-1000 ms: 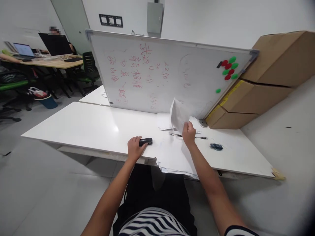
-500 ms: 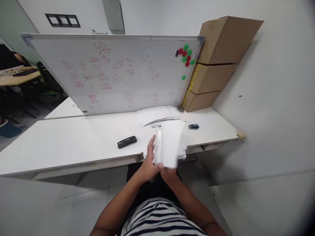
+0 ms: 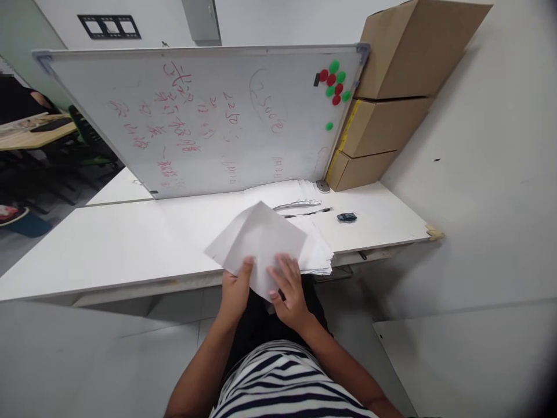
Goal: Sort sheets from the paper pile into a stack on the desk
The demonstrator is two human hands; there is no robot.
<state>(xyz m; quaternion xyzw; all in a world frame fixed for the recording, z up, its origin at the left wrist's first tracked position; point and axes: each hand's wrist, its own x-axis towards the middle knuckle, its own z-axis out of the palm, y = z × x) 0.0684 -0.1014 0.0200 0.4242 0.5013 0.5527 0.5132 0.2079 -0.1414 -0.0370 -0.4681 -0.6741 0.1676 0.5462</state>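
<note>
Both of my hands hold a sheaf of white paper [image 3: 256, 241] above the near edge of the white table [image 3: 108, 244]. My left hand [image 3: 235, 287] grips its lower left edge with the thumb on top. My right hand [image 3: 289, 290] rests its spread fingers on the sheets' lower right part and holds them from that side. Under the sheets lies a stack of white paper [image 3: 317, 255] that overhangs the table edge. The black stapler seen earlier is hidden behind the held sheets.
A whiteboard [image 3: 204, 116] with red writing and red and green magnets [image 3: 334, 87] leans at the table's back. More paper [image 3: 278, 194], a pen [image 3: 308, 212] and a small dark object [image 3: 347, 217] lie beyond. Cardboard boxes [image 3: 391, 93] stand at the right. A person sits far left.
My left hand let go of the black stapler and joined the right on the sheets. The paper came from upright near the whiteboard down to the near table edge and now lies flatter.
</note>
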